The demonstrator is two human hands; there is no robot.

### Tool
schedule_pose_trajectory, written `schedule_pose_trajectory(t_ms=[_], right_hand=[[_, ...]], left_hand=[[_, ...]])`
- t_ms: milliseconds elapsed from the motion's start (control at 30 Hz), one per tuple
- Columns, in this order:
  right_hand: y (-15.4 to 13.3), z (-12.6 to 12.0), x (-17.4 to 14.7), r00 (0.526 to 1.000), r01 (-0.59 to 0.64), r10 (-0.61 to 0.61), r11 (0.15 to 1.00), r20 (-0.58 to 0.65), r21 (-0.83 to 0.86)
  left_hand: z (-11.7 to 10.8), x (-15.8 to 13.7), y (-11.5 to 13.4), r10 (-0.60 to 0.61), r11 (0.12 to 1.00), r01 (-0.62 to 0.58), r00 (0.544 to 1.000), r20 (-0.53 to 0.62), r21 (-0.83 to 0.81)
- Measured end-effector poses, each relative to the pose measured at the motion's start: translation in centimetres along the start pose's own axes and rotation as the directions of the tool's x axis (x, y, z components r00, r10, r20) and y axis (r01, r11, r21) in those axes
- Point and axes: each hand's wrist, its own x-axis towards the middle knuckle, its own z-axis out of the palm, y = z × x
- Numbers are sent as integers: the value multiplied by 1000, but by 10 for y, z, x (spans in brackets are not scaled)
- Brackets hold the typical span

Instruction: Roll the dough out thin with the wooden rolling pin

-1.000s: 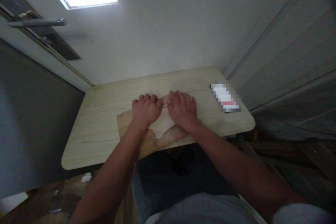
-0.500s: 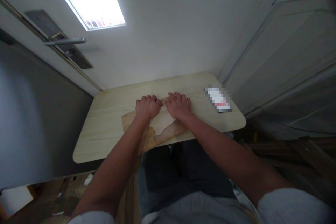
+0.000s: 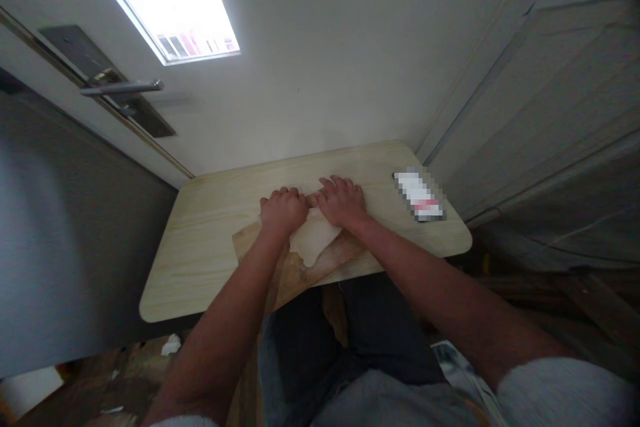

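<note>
My left hand (image 3: 284, 210) and my right hand (image 3: 343, 201) lie side by side over the far part of a pale, flat sheet that looks like dough (image 3: 314, 240). Its near edge is uneven. Beneath it is a brown wooden board (image 3: 287, 285), set askew on the table with one corner past the front edge. Both hands are closed, fingers bent forward and down. Between my thumbs a short brown strip (image 3: 311, 201) shows; whether it is a rod or part of the board I cannot tell. My palms hide what lies under them.
The light wood-grain table (image 3: 195, 240) stands against a white door (image 3: 310, 93) with a metal handle (image 3: 125, 88) and a bright window. A blurred-out phone-like object (image 3: 419, 197) lies at the table's right end. Crumpled white paper (image 3: 171, 345) is on the floor at left.
The view has tilted slightly, so the table sits lower in the picture. My hands have moved a little forward over the board, and slightly more of the pale sheet shows in front of them.
</note>
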Motion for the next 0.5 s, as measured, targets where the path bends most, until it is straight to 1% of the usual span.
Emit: schedule_pose_trajectory(t_ms=[167, 233, 367, 500], right_hand=[[6, -3, 9, 986, 155, -155, 988, 53, 3], [8, -3, 11, 979, 188, -188, 982, 84, 9], [12, -5, 14, 962, 250, -253, 967, 100, 42], [14, -7, 19, 923, 362, -367, 930, 119, 66]], left_hand=[[-2, -11, 1, -49, 998, 50, 998, 30, -23], [-3, -15, 1, -50, 998, 50, 998, 36, -24], [-6, -24, -1, -27, 999, 28, 999, 39, -16], [-14, -43, -8, 40, 999, -39, 998, 42, -36]])
